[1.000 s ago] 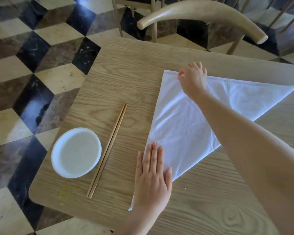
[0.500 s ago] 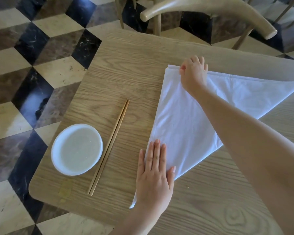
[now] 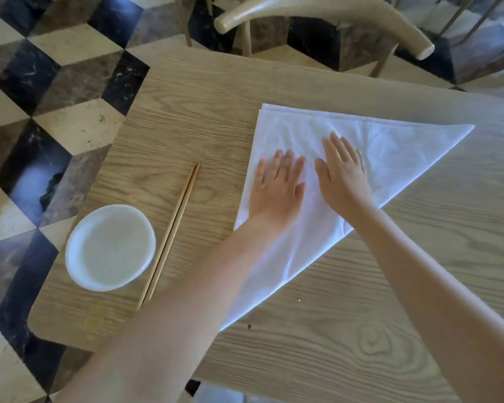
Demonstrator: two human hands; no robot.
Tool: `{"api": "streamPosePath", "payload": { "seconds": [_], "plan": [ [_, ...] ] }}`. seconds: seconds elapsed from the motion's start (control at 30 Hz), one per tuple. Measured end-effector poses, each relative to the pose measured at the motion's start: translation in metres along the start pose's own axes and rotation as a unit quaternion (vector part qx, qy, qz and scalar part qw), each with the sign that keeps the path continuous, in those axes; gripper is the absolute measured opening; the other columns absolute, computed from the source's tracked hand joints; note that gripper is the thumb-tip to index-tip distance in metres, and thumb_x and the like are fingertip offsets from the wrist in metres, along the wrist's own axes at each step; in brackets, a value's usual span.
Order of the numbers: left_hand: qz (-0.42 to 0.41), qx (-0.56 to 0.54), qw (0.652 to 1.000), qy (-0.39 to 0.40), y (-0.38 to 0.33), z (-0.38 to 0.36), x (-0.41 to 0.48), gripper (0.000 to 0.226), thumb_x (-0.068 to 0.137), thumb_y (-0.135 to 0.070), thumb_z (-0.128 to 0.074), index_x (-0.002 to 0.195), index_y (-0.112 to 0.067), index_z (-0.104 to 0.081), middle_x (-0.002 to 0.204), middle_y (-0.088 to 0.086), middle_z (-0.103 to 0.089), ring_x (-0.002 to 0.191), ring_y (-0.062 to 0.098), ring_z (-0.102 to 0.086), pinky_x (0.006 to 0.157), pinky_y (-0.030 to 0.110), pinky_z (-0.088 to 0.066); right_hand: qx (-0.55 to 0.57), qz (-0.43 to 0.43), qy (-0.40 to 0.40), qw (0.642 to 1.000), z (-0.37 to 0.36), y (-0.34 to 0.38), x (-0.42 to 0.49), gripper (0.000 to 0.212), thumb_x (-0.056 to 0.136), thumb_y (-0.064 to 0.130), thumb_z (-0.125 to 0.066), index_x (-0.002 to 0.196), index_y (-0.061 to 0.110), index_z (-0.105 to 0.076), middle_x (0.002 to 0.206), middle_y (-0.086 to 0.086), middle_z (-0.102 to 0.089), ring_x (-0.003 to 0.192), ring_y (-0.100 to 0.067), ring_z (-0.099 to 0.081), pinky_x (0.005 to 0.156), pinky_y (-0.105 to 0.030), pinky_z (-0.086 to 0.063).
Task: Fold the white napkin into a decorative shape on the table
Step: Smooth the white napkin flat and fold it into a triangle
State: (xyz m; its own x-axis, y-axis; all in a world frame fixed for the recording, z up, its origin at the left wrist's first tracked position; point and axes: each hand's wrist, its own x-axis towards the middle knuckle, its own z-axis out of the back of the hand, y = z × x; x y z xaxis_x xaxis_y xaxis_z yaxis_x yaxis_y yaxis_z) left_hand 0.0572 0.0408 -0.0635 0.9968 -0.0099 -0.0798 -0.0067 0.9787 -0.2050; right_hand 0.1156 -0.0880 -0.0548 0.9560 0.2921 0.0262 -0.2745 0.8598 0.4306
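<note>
The white napkin (image 3: 390,146) lies flat on the wooden table (image 3: 346,330), folded into a triangle with corners at the far left, far right and near me. My left hand (image 3: 277,190) rests palm down on its left part, fingers spread. Beside it, my right hand (image 3: 344,173) presses flat on the middle of the cloth, fingers apart. Neither hand grips the cloth.
A white bowl (image 3: 109,247) sits near the table's left edge, with a pair of wooden chopsticks (image 3: 172,231) lying between it and the napkin. A beige chair (image 3: 332,16) stands behind the far edge. The table's left corner borders a checkered floor (image 3: 41,82).
My right hand let go of the far left corner and came down flat onto the napkin's middle. My left hand slid from the near corner up onto the cloth beside it.
</note>
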Motion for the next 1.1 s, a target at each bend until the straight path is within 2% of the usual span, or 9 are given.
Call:
{"api": "streamPosePath", "payload": {
  "seconds": [0.1, 0.2, 0.3, 0.4, 0.6, 0.77, 0.97, 1.03, 1.1],
  "plan": [
    [0.009, 0.010, 1.000, -0.016, 0.017, -0.006, 0.013, 0.068, 0.087, -0.048, -0.009, 0.147, -0.016, -0.018, 0.156, 0.003, -0.017, 0.144, 0.018, -0.010, 0.117, 0.037, 0.000, -0.095, 0.019, 0.058, 0.994, 0.000, -0.029, -0.019, 0.058, 0.096, 0.043, -0.032, 0.148, 0.022, -0.014, 0.158, 0.004, -0.009, 0.145, -0.014, -0.003, 0.118, -0.035, 0.000],
    [0.032, 0.007, 0.999, -0.034, 0.028, -0.005, 0.006, 0.071, 0.089, -0.053, -0.016, 0.148, -0.014, -0.014, 0.157, 0.003, -0.011, 0.145, 0.016, -0.006, 0.116, 0.034, 0.001, -0.122, -0.016, 0.060, 0.991, 0.014, -0.060, -0.008, 0.060, 0.095, 0.049, -0.025, 0.148, 0.026, -0.010, 0.158, 0.008, -0.005, 0.145, -0.011, 0.001, 0.119, -0.036, 0.001],
    [0.063, 0.043, 0.997, 0.012, 0.026, 0.004, 0.009, 0.066, 0.095, -0.050, -0.020, 0.149, -0.014, -0.003, 0.158, 0.001, 0.001, 0.145, 0.014, 0.004, 0.117, 0.040, 0.007, -0.128, -0.076, 0.070, 0.986, 0.033, -0.092, 0.009, 0.059, 0.096, 0.048, -0.020, 0.148, 0.025, -0.006, 0.158, 0.007, 0.000, 0.145, -0.010, 0.005, 0.119, -0.036, 0.004],
    [0.077, 0.086, 0.993, 0.004, 0.007, 0.008, 0.023, 0.062, 0.097, -0.045, -0.016, 0.148, -0.011, -0.004, 0.158, 0.007, 0.000, 0.145, 0.021, 0.003, 0.115, 0.047, 0.009, -0.136, -0.084, 0.081, 0.984, 0.039, -0.087, 0.017, 0.060, 0.096, 0.047, -0.018, 0.149, 0.021, -0.004, 0.159, 0.004, 0.003, 0.145, -0.012, 0.006, 0.119, -0.037, 0.005],
    [-0.067, -0.003, 0.998, 0.019, -0.013, 0.006, 0.100, 0.053, 0.099, -0.036, -0.023, 0.148, -0.020, -0.010, 0.159, -0.002, -0.004, 0.145, 0.014, 0.001, 0.117, 0.039, 0.004, -0.100, 0.050, 0.080, 0.991, 0.011, -0.032, -0.013, 0.069, 0.086, 0.050, -0.003, 0.148, 0.021, -0.017, 0.157, 0.005, -0.012, 0.145, -0.012, -0.006, 0.117, -0.031, 0.003],
    [-0.043, -0.003, 0.999, 0.008, 0.022, 0.006, 0.124, 0.061, 0.097, -0.045, -0.022, 0.149, -0.018, -0.005, 0.158, -0.003, 0.000, 0.145, 0.012, 0.005, 0.117, 0.033, 0.005, -0.121, -0.067, 0.044, 0.989, 0.029, -0.088, 0.004, 0.058, 0.096, 0.048, -0.021, 0.148, 0.026, -0.009, 0.158, 0.009, -0.004, 0.145, -0.009, 0.001, 0.119, -0.033, 0.003],
    [-0.038, 0.012, 0.999, 0.007, 0.027, 0.005, 0.124, 0.063, 0.097, -0.046, -0.019, 0.149, -0.016, -0.001, 0.158, -0.001, 0.005, 0.144, 0.012, 0.007, 0.117, 0.032, 0.006, -0.104, -0.240, 0.038, 0.964, 0.069, -0.148, 0.021, 0.062, 0.095, 0.048, -0.020, 0.149, 0.021, -0.003, 0.158, 0.005, 0.003, 0.145, -0.011, 0.005, 0.119, -0.036, 0.003],
    [-0.038, 0.014, 0.999, 0.009, 0.027, 0.004, 0.126, 0.063, 0.096, -0.046, -0.018, 0.149, -0.016, 0.000, 0.158, -0.001, 0.006, 0.144, 0.012, 0.008, 0.117, 0.033, 0.006, -0.083, -0.287, -0.005, 0.954, 0.076, -0.148, 0.020, 0.066, 0.095, 0.044, -0.031, 0.148, 0.014, -0.006, 0.159, -0.002, -0.003, 0.145, -0.017, -0.001, 0.119, -0.036, -0.004],
    [-0.026, 0.007, 0.999, 0.023, 0.026, 0.006, 0.127, 0.063, 0.097, -0.045, -0.018, 0.149, -0.016, 0.001, 0.158, 0.000, 0.007, 0.144, 0.013, 0.010, 0.117, 0.034, 0.007, -0.048, -0.320, -0.088, 0.942, 0.077, -0.143, 0.018, 0.064, 0.091, 0.034, -0.047, 0.143, 0.007, -0.021, 0.151, -0.012, -0.024, 0.138, -0.028, -0.019, 0.112, -0.038, -0.019]
  ]
}}
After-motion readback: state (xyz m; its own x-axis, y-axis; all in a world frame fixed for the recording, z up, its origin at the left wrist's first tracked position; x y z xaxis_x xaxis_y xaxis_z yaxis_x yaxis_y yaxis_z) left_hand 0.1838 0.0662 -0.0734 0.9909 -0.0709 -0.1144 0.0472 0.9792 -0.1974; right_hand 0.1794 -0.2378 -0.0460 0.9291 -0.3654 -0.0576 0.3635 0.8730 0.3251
